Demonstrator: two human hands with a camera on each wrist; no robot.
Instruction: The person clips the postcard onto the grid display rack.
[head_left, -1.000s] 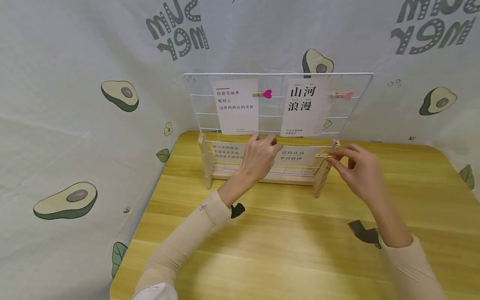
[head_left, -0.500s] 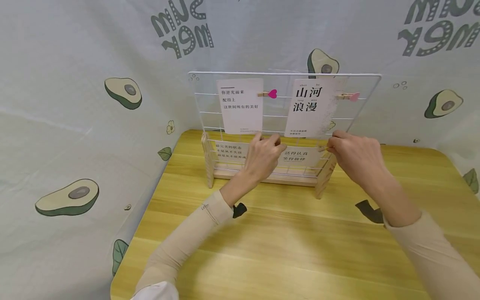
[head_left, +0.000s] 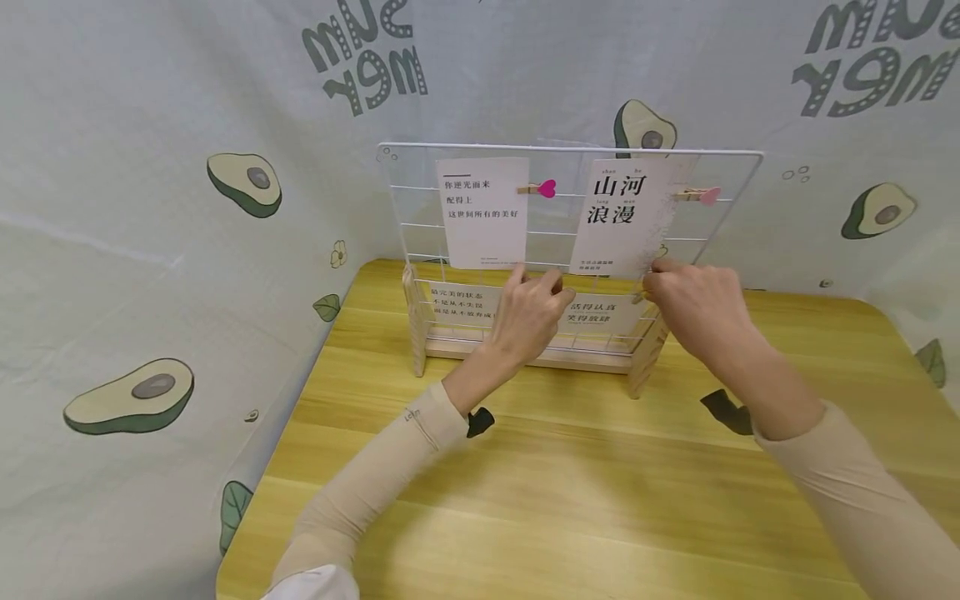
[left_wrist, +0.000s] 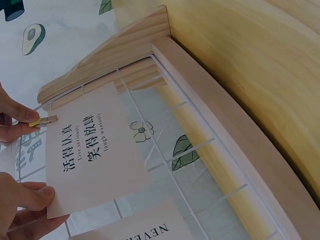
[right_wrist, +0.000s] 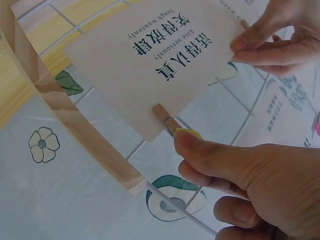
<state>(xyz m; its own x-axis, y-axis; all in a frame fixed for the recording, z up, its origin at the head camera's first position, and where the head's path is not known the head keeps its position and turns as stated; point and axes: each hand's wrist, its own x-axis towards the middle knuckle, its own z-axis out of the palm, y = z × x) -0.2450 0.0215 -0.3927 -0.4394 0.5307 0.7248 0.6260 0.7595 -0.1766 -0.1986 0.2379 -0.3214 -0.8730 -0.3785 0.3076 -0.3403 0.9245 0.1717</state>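
Observation:
My left hand (head_left: 528, 312) pinches the edge of a white printed card (left_wrist: 107, 170) between thumb and fingers, holding it against the white wire grid (head_left: 570, 150). At the card's other top corner, my right hand (head_left: 697, 304) pinches a small wooden clothespin (right_wrist: 167, 119) with a yellow decoration under the thumb. The clothespin's wooden tip overlaps the card's corner in the right wrist view. Both hands are at the lower part of the grid, the right one beside its right wooden support (head_left: 648, 354).
Two upper cards hang on the grid, a left card (head_left: 487, 237) beside a magenta heart clothespin (head_left: 538, 189) and a right card (head_left: 618, 237) beside a pale pink one (head_left: 697, 196). Another card (head_left: 457, 302) is at lower left. The rack stands on a wooden table (head_left: 570, 500) before an avocado-print cloth (head_left: 150, 292).
My right hand has come in from the right and turned, bringing the yellow clothespin to the card's corner. The left hand keeps its hold on the card, and the head view has shifted slightly.

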